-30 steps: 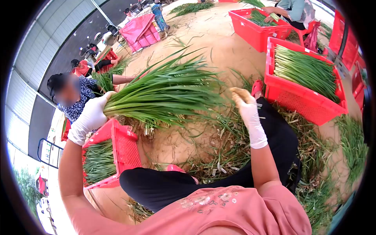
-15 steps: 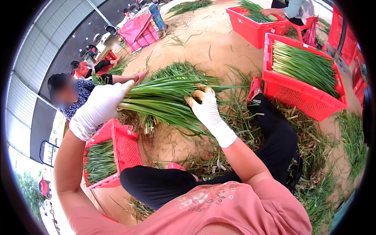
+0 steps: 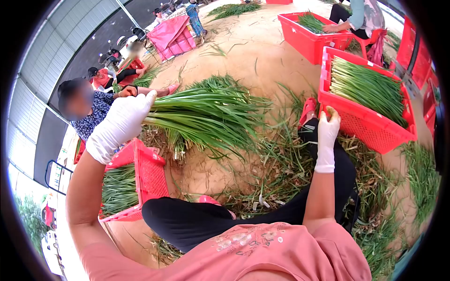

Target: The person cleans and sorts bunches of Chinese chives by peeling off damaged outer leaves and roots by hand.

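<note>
From where I stand, the left hand in its thin white glove is clenched around the gathered stem end of a thick bunch of long green scallion-like leaves. That bunch is up in front of the wearer, lying nearly level, its blades fanning toward the wearer's right. Being gripped at one end only, it seems, keeps the stems together and lets the tips spread loosely.

The right hand, gloved in white with stained fingertips, is released: its fingers are softly bent, with no leaves in them. It hovers above the wearer's black trouser leg, next to the large red perforated plastic crate (whether a fingertip brushes it, I can't tell). Inside, trimmed-looking greens lie parallel, pale ends all one way, probably so they pack snugly.

Under the held bunch is a loose green pile on the tan ground, with straw-like litter around the feet. A smaller red crate stands by the left knee, handily near. Beyond it sits a person in a dark blue patterned top.
</note>
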A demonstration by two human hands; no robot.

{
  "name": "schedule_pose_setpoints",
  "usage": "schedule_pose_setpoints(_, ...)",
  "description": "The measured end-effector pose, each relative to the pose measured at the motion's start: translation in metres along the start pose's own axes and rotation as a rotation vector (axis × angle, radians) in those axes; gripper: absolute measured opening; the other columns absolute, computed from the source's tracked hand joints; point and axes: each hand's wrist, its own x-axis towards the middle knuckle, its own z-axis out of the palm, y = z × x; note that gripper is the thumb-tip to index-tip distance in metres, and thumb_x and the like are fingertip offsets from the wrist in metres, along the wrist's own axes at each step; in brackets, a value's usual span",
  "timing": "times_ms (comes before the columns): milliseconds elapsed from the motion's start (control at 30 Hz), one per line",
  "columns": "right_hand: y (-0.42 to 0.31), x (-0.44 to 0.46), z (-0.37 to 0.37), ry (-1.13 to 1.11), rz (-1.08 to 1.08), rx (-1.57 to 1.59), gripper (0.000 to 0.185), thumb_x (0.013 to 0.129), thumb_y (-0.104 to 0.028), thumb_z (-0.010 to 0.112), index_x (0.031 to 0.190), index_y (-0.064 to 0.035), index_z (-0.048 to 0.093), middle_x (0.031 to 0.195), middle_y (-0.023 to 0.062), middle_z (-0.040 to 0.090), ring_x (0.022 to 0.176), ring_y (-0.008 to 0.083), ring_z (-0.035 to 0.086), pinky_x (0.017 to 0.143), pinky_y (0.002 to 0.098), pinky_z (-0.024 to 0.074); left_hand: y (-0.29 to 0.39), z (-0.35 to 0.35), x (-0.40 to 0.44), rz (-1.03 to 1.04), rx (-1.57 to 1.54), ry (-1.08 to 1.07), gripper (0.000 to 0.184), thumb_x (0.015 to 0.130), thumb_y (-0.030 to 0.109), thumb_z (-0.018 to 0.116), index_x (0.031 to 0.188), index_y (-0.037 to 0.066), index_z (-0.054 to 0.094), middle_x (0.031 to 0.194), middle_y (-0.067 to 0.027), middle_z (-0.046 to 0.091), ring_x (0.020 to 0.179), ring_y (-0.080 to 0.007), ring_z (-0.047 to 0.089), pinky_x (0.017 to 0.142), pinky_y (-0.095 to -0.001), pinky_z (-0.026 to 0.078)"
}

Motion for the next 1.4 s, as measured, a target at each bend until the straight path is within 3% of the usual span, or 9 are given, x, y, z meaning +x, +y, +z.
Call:
schedule_pose_setpoints(33,-0.034,-0.013,-0.007,-0.161,0.191,0.436,0.018,0.082,-0.017,0.059,0.090,-0.0020,0.064,0.080,0.0081,0.064,0.077,0.0190,0.058,0.072,0.0320,0.0473,-0.001,0.002,0.003,-0.007,0.004,0.007,0.065,0.061,0.002,0.064,0.123,0.002,0.041,0.077,-0.0161,0.059,0.070,-0.0326,0.060,0.056,-0.0386,0.047)
schedule_pose_setpoints(133,-0.122,-0.068,-0.018,-1.569,0.459,0.720,0.029,0.087,-0.027,0.055,0.103,-0.0036,0.064,0.098,0.0067,0.065,0.079,0.0114,0.056,0.072,0.0254,0.0464,0.001,0.003,0.017,-0.020,-0.061,0.107,0.055,0.062,0.001,0.061,0.114,-0.004,0.045,0.078,-0.0156,0.060,0.069,-0.0316,0.061,0.059,-0.0388,0.047)
schedule_pose_setpoints(233,-0.160,-0.155,0.033,-1.985,0.099,0.780,0.080,0.082,-0.032,0.063,0.140,-0.0016,0.016,0.136,0.0223,0.037,0.124,0.0269,0.039,0.101,0.0351,0.0337,0.025,-0.010,0.029,-0.121,-0.013,0.176,0.052,0.064,0.002,0.060,0.114,-0.004,0.046,0.079,-0.0160,0.060,0.071,-0.0313,0.062,0.059,-0.0380,0.048)
schedule_pose_setpoints(367,-0.185,-0.167,0.099,-1.582,1.112,1.577,0.110,0.066,-0.047,0.075,0.143,-0.0156,0.003,0.144,0.0207,0.017,0.132,0.0327,0.021,0.096,0.0549,0.0349,0.074,0.002,0.029,-0.257,-0.187,0.287,0.064,0.066,0.004,0.060,0.126,-0.003,0.039,0.080,-0.0156,0.059,0.070,-0.0296,0.062,0.058,-0.0376,0.049)
schedule_pose_setpoints(500,-0.189,-0.134,0.090,-1.210,0.954,1.882,0.070,0.067,-0.047,0.073,0.120,-0.0086,0.046,0.116,0.0120,0.050,0.113,0.0281,0.046,0.095,0.0513,0.0392,0.151,0.043,0.034,-0.502,-0.505,0.200,0.074,0.066,0.004,0.056,0.134,-0.004,0.027,0.098,-0.0210,0.058,0.074,-0.0337,0.061,0.064,-0.0398,0.049)
schedule_pose_setpoints(933,0.010,-0.185,0.090,-0.805,1.481,1.292,0.020,0.073,-0.009,0.066,0.090,-0.0029,0.059,0.084,0.0083,0.063,0.076,0.0235,0.061,0.076,0.0365,0.0513,0.321,0.177,0.073,-0.514,-1.253,-0.279,0.104,0.064,0.021,0.063,0.138,-0.004,-0.006,0.108,-0.0262,0.054,0.090,-0.0356,0.059,0.078,-0.0373,0.049)
schedule_pose_setpoints(1133,0.082,-0.229,0.068,-0.811,1.614,1.012,0.020,0.070,-0.012,0.065,0.086,-0.0013,0.060,0.078,0.0111,0.063,0.069,0.0246,0.061,0.070,0.0371,0.0526,0.305,0.218,0.071,-0.142,-2.012,-0.670,0.078,0.081,0.053,0.057,0.129,-0.006,0.039,0.127,-0.0151,0.048,0.108,-0.0192,0.050,0.094,-0.0295,0.037)
schedule_pose_setpoints(1233,0.082,-0.227,0.057,-0.919,1.590,0.862,0.023,0.069,-0.015,0.066,0.086,-0.0008,0.060,0.075,0.0108,0.063,0.063,0.0245,0.060,0.062,0.0374,0.0533,0.310,0.248,0.078,-0.663,-2.178,-0.690,0.078,0.077,0.062,0.055,0.124,0.000,0.048,0.122,-0.0118,0.052,0.107,-0.0202,0.049,0.090,-0.0348,0.039)
schedule_pose_setpoints(1400,0.059,-0.221,0.043,-1.012,1.692,0.999,0.034,0.069,-0.016,0.065,0.097,0.0019,0.059,0.081,0.0118,0.063,0.067,0.0224,0.061,0.062,0.0344,0.0533,0.339,0.267,0.099,-0.645,-2.933,-0.538,0.072,0.076,0.064,0.054,0.122,0.009,0.049,0.109,-0.0064,0.060,0.092,-0.0209,0.058,0.078,-0.0348,0.047)
